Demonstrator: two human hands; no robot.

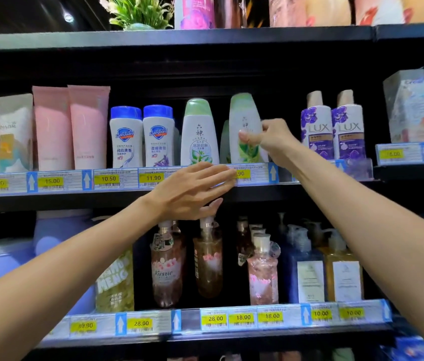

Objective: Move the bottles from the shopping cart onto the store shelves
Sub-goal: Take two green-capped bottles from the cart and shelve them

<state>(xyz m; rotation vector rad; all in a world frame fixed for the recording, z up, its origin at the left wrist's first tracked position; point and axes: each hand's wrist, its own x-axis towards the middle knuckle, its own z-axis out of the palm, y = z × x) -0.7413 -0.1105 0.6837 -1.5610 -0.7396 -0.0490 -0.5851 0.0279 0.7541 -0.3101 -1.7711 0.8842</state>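
Your right hand [268, 138] is pinching the green-capped bottle [244, 126] on the middle shelf [258, 196]; your left hand [192, 190] is hovering flat-fingered, empty, just below-left.

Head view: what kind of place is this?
Most likely a shop's toiletries aisle. Black shelves carry rows of body-wash bottles such as the Safeguard bottles, yellow price tags line the shelf edges, and the right hand grips a green-capped bottle.

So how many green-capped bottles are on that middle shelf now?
3: one standing free, one gripped by the right hand at, and one partly hidden behind. More may sit behind.
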